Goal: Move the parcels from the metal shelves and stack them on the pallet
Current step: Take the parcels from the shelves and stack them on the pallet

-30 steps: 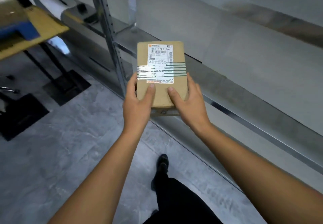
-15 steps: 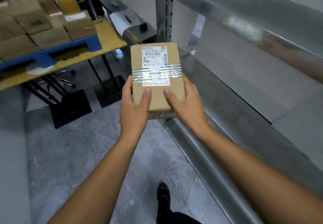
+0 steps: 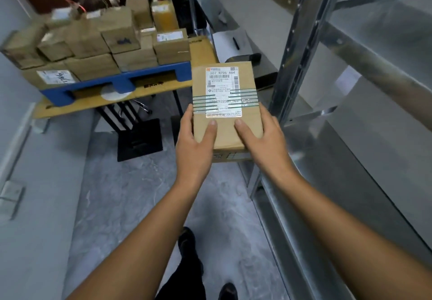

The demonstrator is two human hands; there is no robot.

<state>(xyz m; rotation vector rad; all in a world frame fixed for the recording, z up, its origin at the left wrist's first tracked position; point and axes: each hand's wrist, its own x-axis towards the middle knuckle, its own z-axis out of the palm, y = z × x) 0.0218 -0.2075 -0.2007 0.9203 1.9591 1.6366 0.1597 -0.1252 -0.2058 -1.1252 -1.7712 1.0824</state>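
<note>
A small brown cardboard parcel (image 3: 225,126) with a white shipping label and green-striped tape is held in mid-air in front of me. My left hand (image 3: 195,140) grips its left side, thumb on top. My right hand (image 3: 264,136) grips its right side the same way. The blue pallet (image 3: 121,84) lies on a wooden table (image 3: 203,54) ahead and to the left, loaded with several stacked cardboard parcels (image 3: 93,44). The metal shelves (image 3: 350,117) run along my right; the levels in view hold nothing.
Black table legs and base plates (image 3: 138,140) stand on the grey floor under the table. A grey wall (image 3: 28,159) runs along the left. My legs and dark shoes (image 3: 187,241) are below. A person sits behind the stack at the far back.
I have turned left away from the shelves with the parcel in both hands. The pallet and its stack have come into view and grown closer; the grip is unchanged.
</note>
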